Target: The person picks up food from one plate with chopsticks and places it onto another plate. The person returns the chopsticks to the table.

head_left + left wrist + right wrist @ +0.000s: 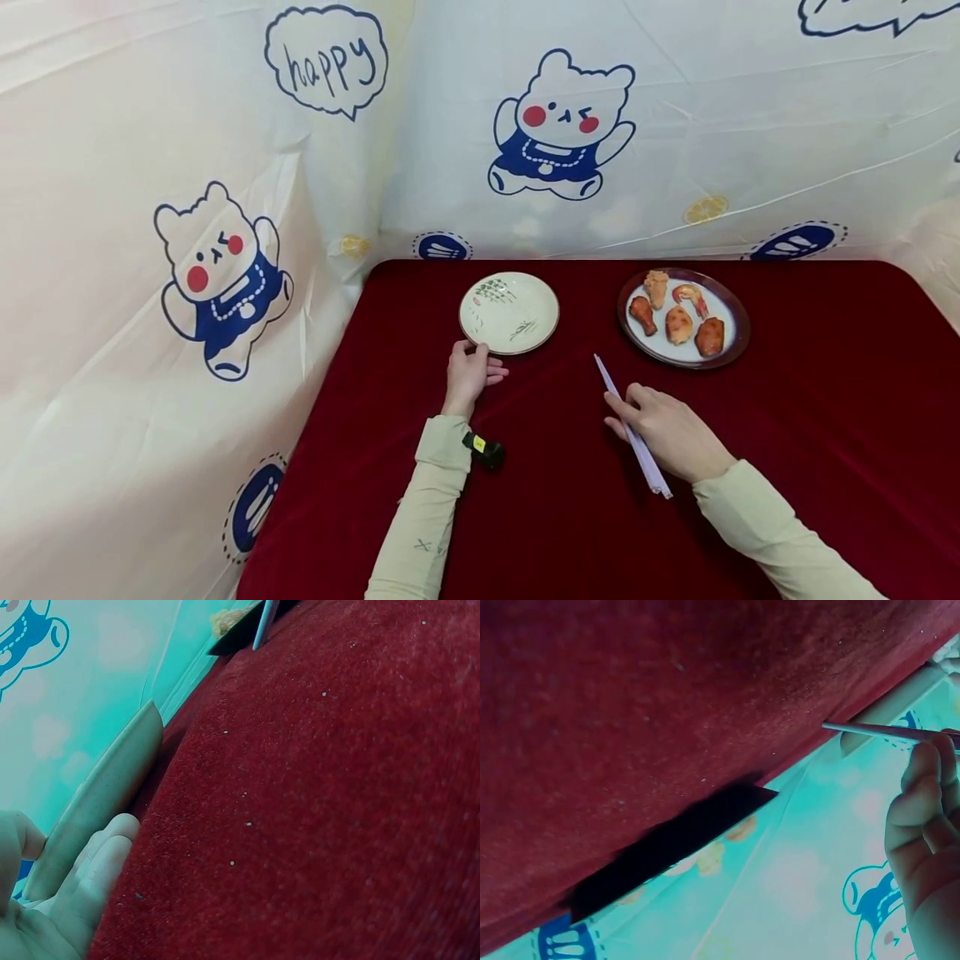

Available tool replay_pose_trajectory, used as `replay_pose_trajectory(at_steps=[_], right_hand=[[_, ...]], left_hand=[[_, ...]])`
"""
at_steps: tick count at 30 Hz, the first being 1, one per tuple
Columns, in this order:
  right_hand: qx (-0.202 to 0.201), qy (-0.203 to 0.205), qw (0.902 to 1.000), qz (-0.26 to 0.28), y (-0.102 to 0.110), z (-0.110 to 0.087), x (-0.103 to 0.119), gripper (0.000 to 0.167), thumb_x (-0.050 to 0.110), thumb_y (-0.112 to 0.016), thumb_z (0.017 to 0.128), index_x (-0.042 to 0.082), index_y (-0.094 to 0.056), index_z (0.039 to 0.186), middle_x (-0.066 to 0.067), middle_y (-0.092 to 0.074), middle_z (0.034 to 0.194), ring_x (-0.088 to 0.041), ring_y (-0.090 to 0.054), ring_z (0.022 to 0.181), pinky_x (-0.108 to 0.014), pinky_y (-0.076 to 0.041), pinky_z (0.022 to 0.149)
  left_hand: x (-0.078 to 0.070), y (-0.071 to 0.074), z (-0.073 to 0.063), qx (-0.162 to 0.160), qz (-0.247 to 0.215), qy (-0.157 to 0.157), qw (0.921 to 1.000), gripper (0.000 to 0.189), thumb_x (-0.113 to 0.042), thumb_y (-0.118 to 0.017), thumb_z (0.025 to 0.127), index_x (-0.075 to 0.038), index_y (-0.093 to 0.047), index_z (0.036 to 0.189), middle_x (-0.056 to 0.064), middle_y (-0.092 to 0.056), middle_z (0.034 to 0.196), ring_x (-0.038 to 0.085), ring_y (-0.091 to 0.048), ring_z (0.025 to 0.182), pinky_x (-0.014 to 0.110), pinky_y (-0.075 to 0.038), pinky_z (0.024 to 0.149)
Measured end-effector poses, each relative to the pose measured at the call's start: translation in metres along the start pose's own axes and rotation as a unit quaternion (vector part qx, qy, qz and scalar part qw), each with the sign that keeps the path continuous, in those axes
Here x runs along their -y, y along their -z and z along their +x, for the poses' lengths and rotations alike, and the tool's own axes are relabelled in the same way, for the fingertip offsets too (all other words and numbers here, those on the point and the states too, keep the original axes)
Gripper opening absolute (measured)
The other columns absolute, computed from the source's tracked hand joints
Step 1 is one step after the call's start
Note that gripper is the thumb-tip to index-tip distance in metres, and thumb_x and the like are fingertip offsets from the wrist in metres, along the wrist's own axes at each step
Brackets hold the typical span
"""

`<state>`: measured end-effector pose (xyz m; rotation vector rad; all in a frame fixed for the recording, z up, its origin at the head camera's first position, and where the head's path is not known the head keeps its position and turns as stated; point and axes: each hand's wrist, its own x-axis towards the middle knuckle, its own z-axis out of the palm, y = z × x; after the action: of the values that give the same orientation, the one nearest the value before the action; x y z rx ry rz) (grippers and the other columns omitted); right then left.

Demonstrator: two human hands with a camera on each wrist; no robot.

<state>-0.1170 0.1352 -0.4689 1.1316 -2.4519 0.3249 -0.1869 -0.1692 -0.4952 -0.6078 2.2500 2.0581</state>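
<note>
My left hand [467, 379] pinches the near rim of a cream plate [513, 310] with a plant design, thumb above and fingers beneath, as the left wrist view shows. The plate [105, 780] looks edge-on there. My right hand [671, 429] holds a pair of pale lilac chopsticks [649, 467], their thin tips pointing forward and left above the cloth. In the right wrist view the chopsticks [877, 730] stick out past the curled fingers. Beyond that hand lies a dark-rimmed plate [741, 325], apart from the tips, with a drumstick [642, 314], a shrimp [690, 297] and other food pieces.
A dark red cloth [555, 500] covers the table. White curtains with printed bears [558, 108] hang behind it and along the left side. On my left wrist sits a black strap with a small device [487, 450].
</note>
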Motion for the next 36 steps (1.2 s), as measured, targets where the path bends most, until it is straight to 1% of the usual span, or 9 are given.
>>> replay_pose_trajectory(at_steps=[3, 7, 12, 17, 21, 25, 32, 36], right_hand=[[0.017, 0.016, 0.9995, -0.02, -0.003, 0.003, 0.002, 0.033, 0.018, -0.073, 0.082, 0.008, -0.071, 0.113, -0.002, -0.046, 0.077, -0.009, -0.038, 0.06, -0.02, -0.037, 0.051], [0.041, 0.046, 0.9974, -0.038, -0.009, 0.007, 0.008, 0.03, 0.013, -0.077, 0.078, 0.007, -0.073, 0.108, -0.006, -0.053, 0.082, -0.014, -0.047, 0.064, -0.027, -0.045, 0.054], [0.081, 0.078, 0.9913, -0.068, -0.018, 0.008, 0.019, 0.023, 0.008, -0.076, 0.078, 0.006, -0.074, 0.101, -0.009, -0.057, 0.086, -0.018, -0.055, 0.071, -0.029, -0.051, 0.058], [0.109, 0.085, 0.9864, -0.089, -0.021, 0.007, 0.026, 0.02, 0.008, -0.075, 0.079, 0.005, -0.075, 0.099, -0.011, -0.06, 0.089, -0.02, -0.059, 0.077, -0.03, -0.055, 0.065], [0.116, 0.079, 0.9856, -0.094, -0.02, 0.005, 0.027, 0.02, 0.006, -0.075, 0.08, 0.005, -0.075, 0.1, -0.011, -0.061, 0.091, -0.02, -0.059, 0.08, -0.03, -0.056, 0.067], [0.115, 0.066, 0.9879, -0.081, -0.019, 0.002, 0.027, 0.023, 0.006, -0.076, 0.079, 0.005, -0.075, 0.102, -0.011, -0.062, 0.092, -0.02, -0.06, 0.081, -0.029, -0.056, 0.068], [0.092, 0.021, 0.9942, -0.051, -0.017, -0.006, 0.031, 0.026, 0.005, -0.074, 0.079, 0.002, -0.074, 0.105, -0.009, -0.058, 0.084, -0.019, -0.057, 0.076, -0.028, -0.053, 0.063], [0.08, -0.008, 0.9963, -0.029, -0.015, -0.008, 0.033, 0.025, 0.007, -0.073, 0.078, 0.0, -0.073, 0.102, -0.007, -0.057, 0.082, -0.017, -0.053, 0.073, -0.026, -0.05, 0.06]], left_hand=[[0.0, 0.001, 0.001, 0.0, 0.0, 0.001, 1.0, 0.047, -0.022, -0.046, 0.095, -0.004, -0.037, 0.137, 0.018, -0.071, 0.088, 0.02, -0.072, 0.065, 0.03, -0.062, 0.063], [0.001, 0.002, 0.002, 0.0, -0.001, 0.001, 1.0, 0.048, -0.022, -0.046, 0.095, -0.004, -0.036, 0.138, 0.018, -0.071, 0.089, 0.02, -0.072, 0.065, 0.031, -0.062, 0.063], [0.003, 0.002, 0.002, -0.002, -0.001, 0.002, 1.0, 0.048, -0.021, -0.046, 0.095, -0.004, -0.036, 0.139, 0.018, -0.072, 0.089, 0.02, -0.072, 0.066, 0.03, -0.062, 0.063], [0.004, 0.002, 0.002, -0.002, 0.0, 0.003, 1.0, 0.047, -0.021, -0.046, 0.095, -0.005, -0.037, 0.138, 0.017, -0.072, 0.089, 0.02, -0.072, 0.066, 0.031, -0.062, 0.063], [0.004, 0.002, 0.003, -0.003, 0.0, 0.004, 1.0, 0.047, -0.021, -0.046, 0.095, -0.005, -0.037, 0.138, 0.018, -0.072, 0.09, 0.02, -0.072, 0.067, 0.031, -0.062, 0.064], [0.005, 0.002, 0.003, -0.002, 0.001, 0.003, 1.0, 0.047, -0.021, -0.046, 0.095, -0.005, -0.037, 0.138, 0.018, -0.072, 0.09, 0.02, -0.072, 0.067, 0.031, -0.062, 0.064], [0.005, 0.002, 0.005, 0.001, 0.001, 0.0, 1.0, 0.048, -0.022, -0.046, 0.095, -0.005, -0.036, 0.139, 0.018, -0.071, 0.091, 0.02, -0.072, 0.068, 0.031, -0.062, 0.064], [0.003, 0.001, 0.005, 0.005, 0.001, -0.001, 1.0, 0.048, -0.022, -0.046, 0.095, -0.005, -0.035, 0.139, 0.018, -0.071, 0.091, 0.02, -0.072, 0.068, 0.03, -0.062, 0.064]])
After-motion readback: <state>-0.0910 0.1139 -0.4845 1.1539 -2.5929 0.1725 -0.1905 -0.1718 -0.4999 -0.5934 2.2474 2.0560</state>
